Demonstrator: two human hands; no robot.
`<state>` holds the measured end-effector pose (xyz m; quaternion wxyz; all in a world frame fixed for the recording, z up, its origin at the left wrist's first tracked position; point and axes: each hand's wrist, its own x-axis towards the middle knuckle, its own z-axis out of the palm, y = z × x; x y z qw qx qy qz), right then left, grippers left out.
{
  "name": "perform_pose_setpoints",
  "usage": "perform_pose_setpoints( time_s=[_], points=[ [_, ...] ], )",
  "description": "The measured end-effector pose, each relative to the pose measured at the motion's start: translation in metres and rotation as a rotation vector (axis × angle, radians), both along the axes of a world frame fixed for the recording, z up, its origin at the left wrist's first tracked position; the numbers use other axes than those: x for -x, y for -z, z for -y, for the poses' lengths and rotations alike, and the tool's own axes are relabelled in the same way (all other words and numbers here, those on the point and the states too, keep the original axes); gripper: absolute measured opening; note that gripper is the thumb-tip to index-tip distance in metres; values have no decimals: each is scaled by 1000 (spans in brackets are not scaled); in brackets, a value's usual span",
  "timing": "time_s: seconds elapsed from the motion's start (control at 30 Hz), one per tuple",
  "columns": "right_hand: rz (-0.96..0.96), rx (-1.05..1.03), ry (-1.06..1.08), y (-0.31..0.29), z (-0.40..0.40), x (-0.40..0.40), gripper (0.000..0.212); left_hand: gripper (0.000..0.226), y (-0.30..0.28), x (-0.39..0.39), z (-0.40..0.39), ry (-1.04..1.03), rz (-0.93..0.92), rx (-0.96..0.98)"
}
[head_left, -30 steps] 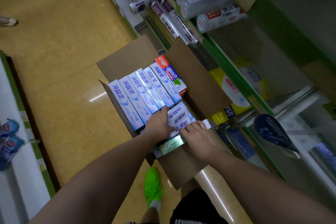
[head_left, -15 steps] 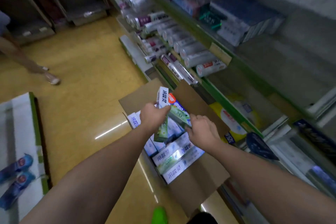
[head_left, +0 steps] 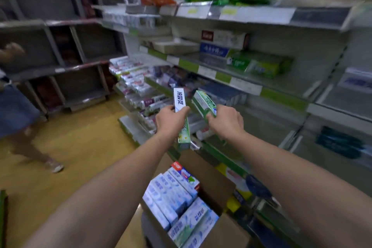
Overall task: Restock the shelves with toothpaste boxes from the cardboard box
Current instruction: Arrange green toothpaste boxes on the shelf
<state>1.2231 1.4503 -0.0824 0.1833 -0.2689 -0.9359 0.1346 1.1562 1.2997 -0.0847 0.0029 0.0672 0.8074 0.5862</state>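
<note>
The view has swung up from the floor to the shelves (head_left: 231, 84), which now fill the right side in tiers, some stretches bare, others holding boxes too blurred to read. A second ago both hands were down inside the cardboard box (head_left: 219, 183); it now sits low at the bottom edge, open, with rows of blue-and-white toothpaste boxes (head_left: 171, 193) left inside. Both arms have risen toward the front edge of a middle shelf. The left hand (head_left: 168, 120) has its grip clamped on a green-and-white toothpaste box (head_left: 182, 119) held roughly upright, white end up. The right hand (head_left: 226, 122) has its grip closed round a second green box (head_left: 204, 103), tilted toward the shelf and near the first box; whether the two touch cannot be told. Judging from this, picking is done for this pair and placing comes next, with much stock still to move.
</note>
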Motion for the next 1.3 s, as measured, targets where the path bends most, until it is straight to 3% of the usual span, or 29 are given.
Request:
perform_pose_setpoints(
  time_s=[0.13, 0.3, 0.63, 1.0, 1.3],
  points=[
    [-93, 13, 75, -42, -8, -34, 29, 27, -38, -21, -10, 101, -76, -23],
    [-154, -18, 161, -81, -25, -85, 31, 38, -74, -55, -37, 218, -143, -67],
    [-233, -11, 282, -134, -84, -186, 31, 20, -106, -129, -116, 436, -142, -126],
    [-16, -141, 413, -153, -186, -281, 43, 29, -115, -190, -226, 571, -114, -99],
    [39, -85, 378, -140, -262, -280, 55, 29, -127, -194, -286, 507, -84, -45]
  ],
)
